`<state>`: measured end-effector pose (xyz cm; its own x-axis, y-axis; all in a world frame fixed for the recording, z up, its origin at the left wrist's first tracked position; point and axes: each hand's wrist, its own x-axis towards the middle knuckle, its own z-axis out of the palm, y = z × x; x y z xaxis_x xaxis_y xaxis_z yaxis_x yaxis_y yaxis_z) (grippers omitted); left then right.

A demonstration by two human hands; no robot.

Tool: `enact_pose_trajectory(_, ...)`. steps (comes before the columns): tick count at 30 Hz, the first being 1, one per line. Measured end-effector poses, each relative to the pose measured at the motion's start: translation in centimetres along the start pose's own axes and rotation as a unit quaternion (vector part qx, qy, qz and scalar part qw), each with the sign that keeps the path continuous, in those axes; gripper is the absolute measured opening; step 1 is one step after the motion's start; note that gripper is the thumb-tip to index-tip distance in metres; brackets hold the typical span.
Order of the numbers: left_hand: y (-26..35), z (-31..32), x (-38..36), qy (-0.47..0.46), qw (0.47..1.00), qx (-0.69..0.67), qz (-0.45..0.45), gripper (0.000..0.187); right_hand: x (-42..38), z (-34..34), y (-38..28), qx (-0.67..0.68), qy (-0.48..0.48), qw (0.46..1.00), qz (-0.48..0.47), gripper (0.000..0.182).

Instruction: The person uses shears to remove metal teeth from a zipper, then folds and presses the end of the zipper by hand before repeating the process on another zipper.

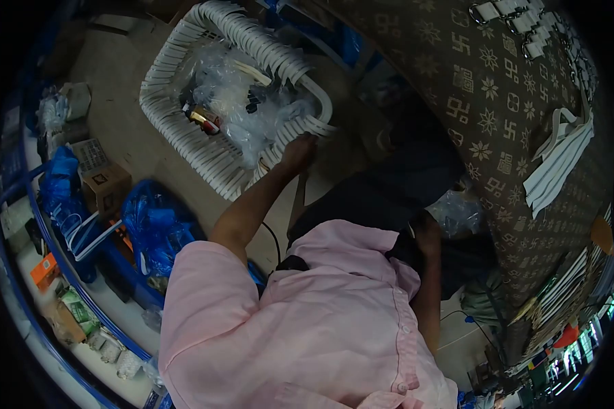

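Note:
A white woven strap basket (184,160) stands on the floor ahead of me, tilted in view. It holds crumpled clear plastic bags (242,129) and a small red and gold packet (205,119). My left hand (299,153) is closed on the basket's near right corner, by its curved handle; the fingertips are partly hidden. My right hand (426,233) is at my right, against my dark trousers (382,184). Its fingers look curled, with a small pale glint beside them, but what they hold is too dark to make out. Clear plastic (457,213) lies just beyond it.
At left, blue-edged shelves (99,310) hold boxes and packets. A blue plastic bag (158,221) and a cardboard box (106,187) are near them. At right, a patterned brown cloth (477,102) covers a table bearing metal clips (518,20) and white straps (559,163).

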<state>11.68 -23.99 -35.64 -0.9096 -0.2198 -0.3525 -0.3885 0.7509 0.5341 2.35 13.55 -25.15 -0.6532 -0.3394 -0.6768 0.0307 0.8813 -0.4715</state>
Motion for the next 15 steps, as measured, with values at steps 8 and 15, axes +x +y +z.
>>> enact_pose_trajectory(8, -2.9, 8.3, 11.1, 0.04, 0.814, 0.391, 0.427, 0.038, -0.2, 1.6, 2.2, 0.082, 0.058, 0.995, -0.023, 0.035)
enact_pose_trajectory(15, -5.0, 7.8, 12.2, -0.102, 0.785, 0.381, 0.479, 0.036, -0.7, 2.3, 2.2, 0.099, 0.107, 0.988, -0.046, 0.035)
